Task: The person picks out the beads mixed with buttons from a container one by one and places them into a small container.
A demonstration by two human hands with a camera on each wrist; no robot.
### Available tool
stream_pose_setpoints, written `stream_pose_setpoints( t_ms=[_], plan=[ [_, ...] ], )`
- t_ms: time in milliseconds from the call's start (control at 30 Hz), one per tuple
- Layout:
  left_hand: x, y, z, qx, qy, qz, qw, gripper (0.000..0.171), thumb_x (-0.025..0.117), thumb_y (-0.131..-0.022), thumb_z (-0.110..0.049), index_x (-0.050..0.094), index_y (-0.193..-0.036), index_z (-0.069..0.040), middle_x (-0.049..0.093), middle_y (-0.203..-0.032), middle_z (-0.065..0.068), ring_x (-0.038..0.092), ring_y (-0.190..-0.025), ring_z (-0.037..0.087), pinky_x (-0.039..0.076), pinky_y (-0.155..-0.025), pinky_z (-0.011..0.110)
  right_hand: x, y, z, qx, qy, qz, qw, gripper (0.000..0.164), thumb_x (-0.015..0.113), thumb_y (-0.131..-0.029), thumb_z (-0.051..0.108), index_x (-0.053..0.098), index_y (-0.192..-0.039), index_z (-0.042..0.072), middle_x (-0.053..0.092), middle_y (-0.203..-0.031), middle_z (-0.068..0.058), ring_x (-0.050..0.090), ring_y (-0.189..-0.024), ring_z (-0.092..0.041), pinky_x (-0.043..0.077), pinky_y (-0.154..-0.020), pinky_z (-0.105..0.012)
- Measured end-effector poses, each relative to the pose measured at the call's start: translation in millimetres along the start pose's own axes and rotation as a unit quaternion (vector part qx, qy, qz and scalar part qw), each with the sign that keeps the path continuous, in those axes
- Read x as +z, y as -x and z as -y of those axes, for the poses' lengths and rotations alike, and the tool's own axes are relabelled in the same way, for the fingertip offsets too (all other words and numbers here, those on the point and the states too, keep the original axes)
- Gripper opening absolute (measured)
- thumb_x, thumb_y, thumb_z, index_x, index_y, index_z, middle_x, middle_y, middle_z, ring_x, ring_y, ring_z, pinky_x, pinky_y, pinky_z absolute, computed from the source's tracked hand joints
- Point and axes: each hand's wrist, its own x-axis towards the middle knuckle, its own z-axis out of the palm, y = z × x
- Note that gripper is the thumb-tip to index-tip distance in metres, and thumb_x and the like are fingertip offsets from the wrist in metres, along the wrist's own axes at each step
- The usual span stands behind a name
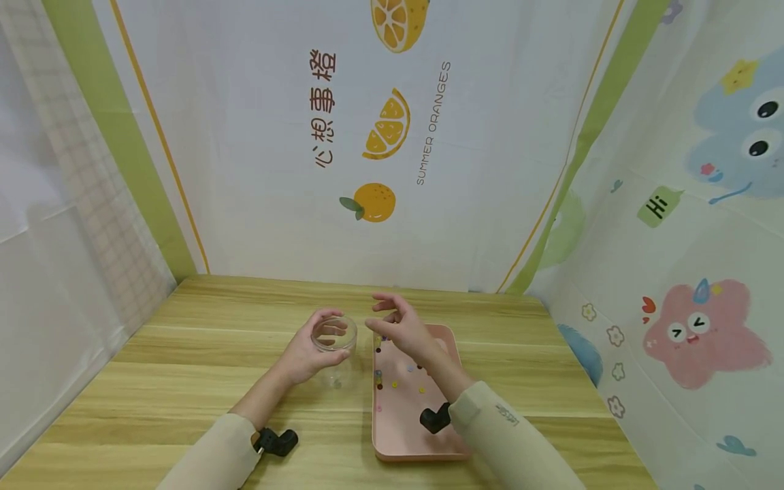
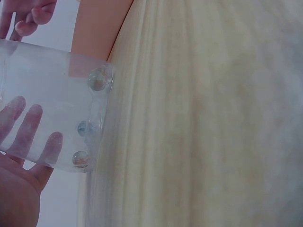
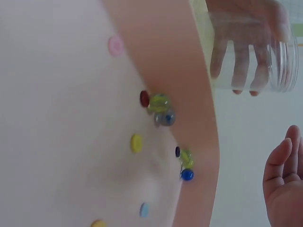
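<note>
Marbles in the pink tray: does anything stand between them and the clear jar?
Yes. The tray's raised left wall stands between the marbles and the jar, which the left hand grips outside it. The jar is open on top.

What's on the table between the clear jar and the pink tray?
Only bare wooden tabletop between the clear jar and the pink tray, per the head view; the right hand's fingertips hover above that stretch.

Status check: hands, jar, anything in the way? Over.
Left hand grips the clear jar, upright, marbles at its bottom. Right hand up near far end of pink tray, nothing seen in it. Jar uncovered, nothing visibly in the way.
</note>
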Motion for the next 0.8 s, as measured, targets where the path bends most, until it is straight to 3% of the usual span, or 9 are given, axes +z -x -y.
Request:
stream_pose_setpoints(
  t_ms=[300,567,800],
  plan=[
    [0.2,-0.2,0.2,0.001,-0.002,-0.002,1.0,0.073,0.085,-0.094,-0.012,0.045,-0.155,-0.004,0.064,-0.144,0.026,0.063,-0.135,0.049,0.049,-0.111,0.069,-13,7,-11,0.021,0.001,-0.018,1.0,0.067,0.079,-0.102,0.027,0.049,-0.162,0.025,0.057,-0.149,-0.012,0.062,-0.096,-0.018,0.053,-0.079,-0.037],
    [0.6,-0.8,2.3,0.006,-0.003,-0.003,1.0,0.074,0.085,-0.094,-0.011,0.044,-0.156,-0.002,0.064,-0.144,0.026,0.062,-0.135,0.051,0.05,-0.111,0.068,-20,11,-20,0.042,-0.003,-0.014,0.999,0.065,0.081,-0.101,0.025,0.052,-0.159,0.027,0.056,-0.149,-0.008,0.064,-0.106,-0.034,0.054,-0.085,-0.048],
    [0.7,-0.9,2.9,0.008,0.0,-0.003,1.0,0.072,0.084,-0.094,-0.011,0.046,-0.155,-0.006,0.064,-0.144,0.024,0.061,-0.135,0.053,0.051,-0.11,0.065,-23,14,-26,0.045,-0.007,-0.003,0.999,0.063,0.079,-0.102,0.024,0.053,-0.159,0.02,0.056,-0.151,-0.013,0.067,-0.111,-0.019,0.055,-0.081,-0.043]
  ],
)
